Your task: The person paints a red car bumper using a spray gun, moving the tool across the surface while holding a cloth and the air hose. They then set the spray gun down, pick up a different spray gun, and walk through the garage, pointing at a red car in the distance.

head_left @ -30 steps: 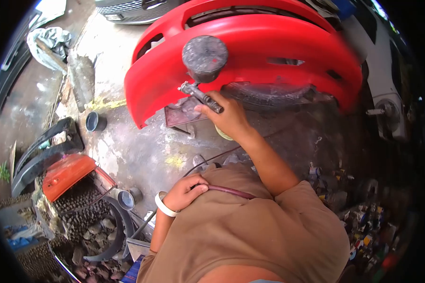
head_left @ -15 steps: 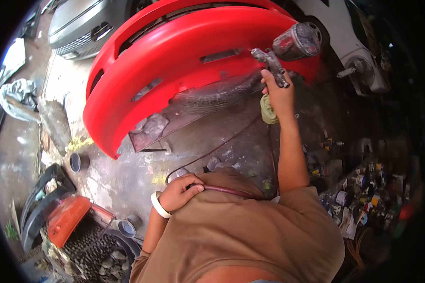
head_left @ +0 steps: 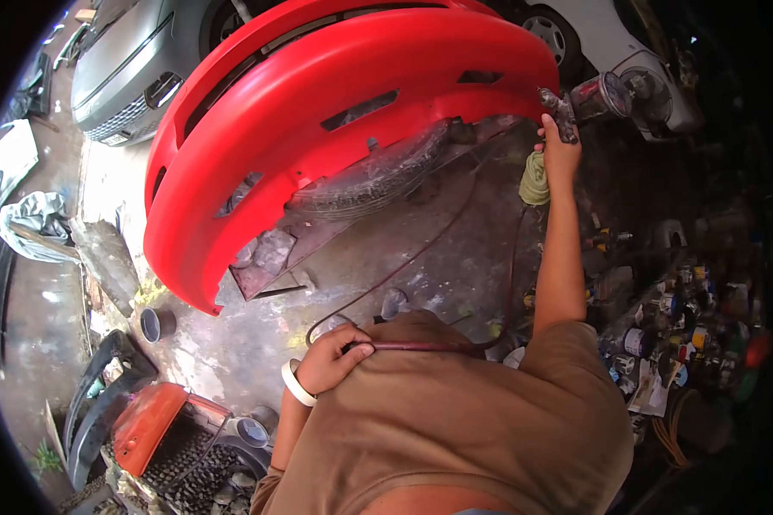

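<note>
My right hand (head_left: pixel 562 156) is wrapped round a paint-spattered spray gun (head_left: pixel 562 116), held out at the right end of a glossy red car bumper (head_left: pixel 352 77). The gun's stained cup (head_left: pixel 599 96) sticks out to the right. Below the grip hangs a bundle of pale green cloth (head_left: pixel 534 178), with the air hose running down from it. In front of my body, my left hand (head_left: pixel 333 356) is closed on the dark red hose (head_left: pixel 425 346), which loops across the floor. A tire (head_left: pixel 369 184) lies beneath the bumper.
A grey car (head_left: pixel 133 73) stands at the upper left, and a white vehicle (head_left: pixel 605 39) at the upper right. Many bottles and cans (head_left: pixel 661 335) crowd the right side. A small bucket (head_left: pixel 157 324) and an orange part (head_left: pixel 150 425) are on the left.
My right hand has carried the spray gun to the right, to the bumper's end. The view has shifted too. My left hand still grips the hose.
</note>
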